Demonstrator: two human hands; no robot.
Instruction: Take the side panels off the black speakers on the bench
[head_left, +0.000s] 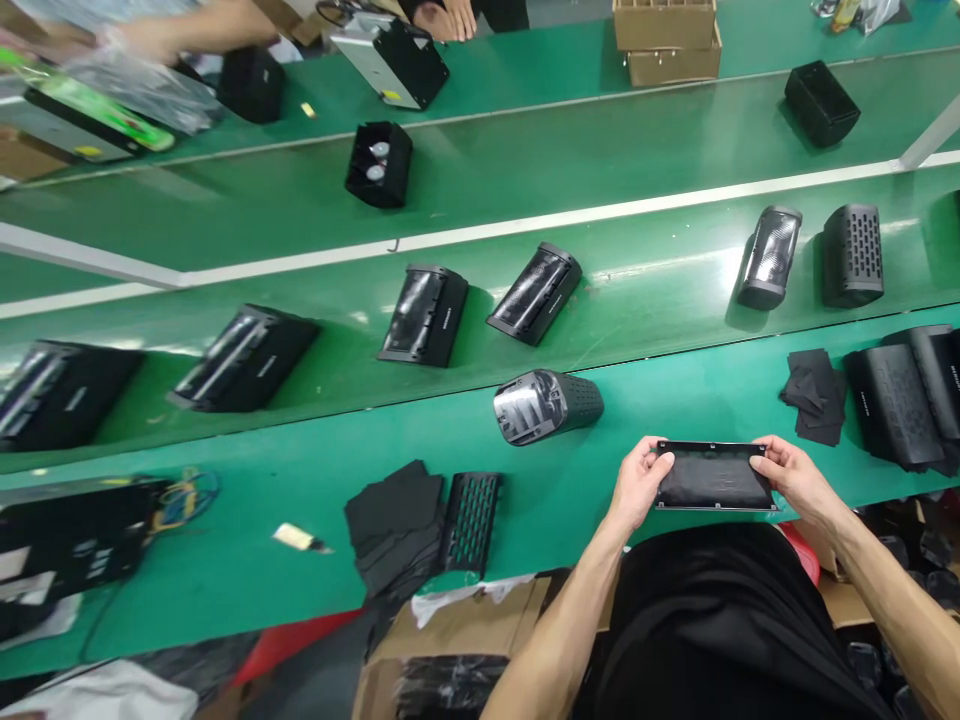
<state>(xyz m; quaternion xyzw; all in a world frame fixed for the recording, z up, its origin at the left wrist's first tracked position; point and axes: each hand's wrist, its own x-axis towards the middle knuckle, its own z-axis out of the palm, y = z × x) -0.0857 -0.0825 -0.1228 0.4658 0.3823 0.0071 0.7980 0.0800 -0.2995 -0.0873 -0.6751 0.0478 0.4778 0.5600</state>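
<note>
In the head view I hold a flat black rectangular panel (712, 476) by its short ends, a little above the green bench. My left hand (640, 483) grips one end and my right hand (795, 478) grips the other, thumbs on top. Just beyond my left hand, a black speaker housing (547, 406) with a perforated body and a glossy end lies on its side. To the right, a stack of black foam sheets (814, 397) sits next to several perforated black housings (892, 405). Left of me lie a black perforated grille (471, 523) and a pile of black sheets (394, 525).
Green conveyor belts run across the view, carrying black speaker units (424, 316). A small glue tube (300, 537) and a black unit with coloured wires (75, 530) lie on my bench. A cardboard box (450, 640) stands below the edge. A co-worker's arm (195, 30) reaches in at the top left.
</note>
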